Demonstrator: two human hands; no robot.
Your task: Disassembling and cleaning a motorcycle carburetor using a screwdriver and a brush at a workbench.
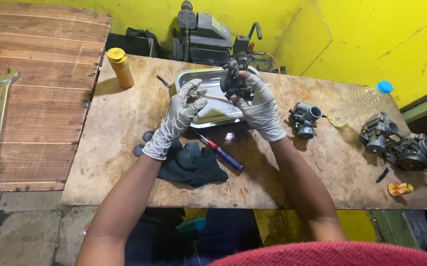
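Right hand: the white-gloved right hand [262, 111] is wrapped around a dark, grimy metal carburettor body [235, 81], holding it raised over the far end of the shallow stainless-steel tray [186, 79].
Left hand: the white-gloved left hand [184, 109] hovers just beside the carburettor with fingers loosely curled; it may pinch a thin pale strip or tube running toward the part, but the view is too small to be sure.
Grip advice: a firm hold on the body with the work kept above the tray looks wise, so drips and small parts fall inside it.
Tool within reach: a screwdriver with a red-and-blue handle [222, 151] lies on the worn plywood tabletop [124, 128], touching a black knitted cloth [191, 165].
Nearby: a second grey carburettor [304, 119] sits right of the tray; a yellow plastic bottle [120, 66] stands to its left.
Caution: slick gloves on an oily casting could slip.
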